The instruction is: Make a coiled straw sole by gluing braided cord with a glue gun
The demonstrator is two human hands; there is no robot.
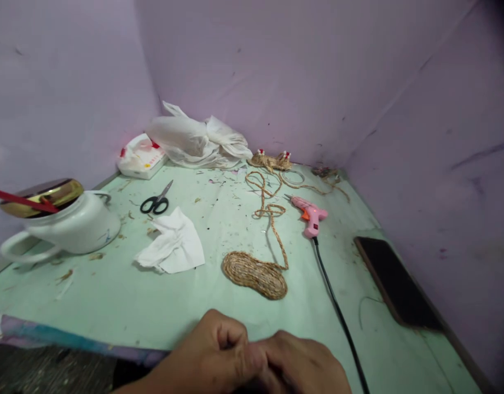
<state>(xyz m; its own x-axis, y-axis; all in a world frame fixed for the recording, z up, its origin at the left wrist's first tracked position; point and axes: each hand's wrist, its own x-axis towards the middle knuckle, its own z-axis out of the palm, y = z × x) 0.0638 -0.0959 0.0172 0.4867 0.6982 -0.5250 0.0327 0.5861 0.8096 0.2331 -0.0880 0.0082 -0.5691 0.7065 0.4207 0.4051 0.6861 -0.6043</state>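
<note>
Both hands meet at the front edge of the table, fingers curled and touching. My left hand [216, 353] is closed, its thumb against the fingers of my right hand [303, 361], which is closed too. Anything between the fingertips is too hidden to make out. Just beyond them a sole-shaped coil of braided straw cord [255, 274] lies flat, its loose cord [278, 243] running back in loops. To the right of the cord rests a pink glue gun [311, 213] on its side, nozzle pointing back left, with a black cable coming toward me.
Left of the coil lies a crumpled white tissue [175, 243], with black-handled scissors [155, 204] behind. A white pot [81, 227] stands far left, a phone [397, 282] far right. At the back are a tissue box [143, 158], a white plastic bag [202, 139] and straw pieces [270, 160].
</note>
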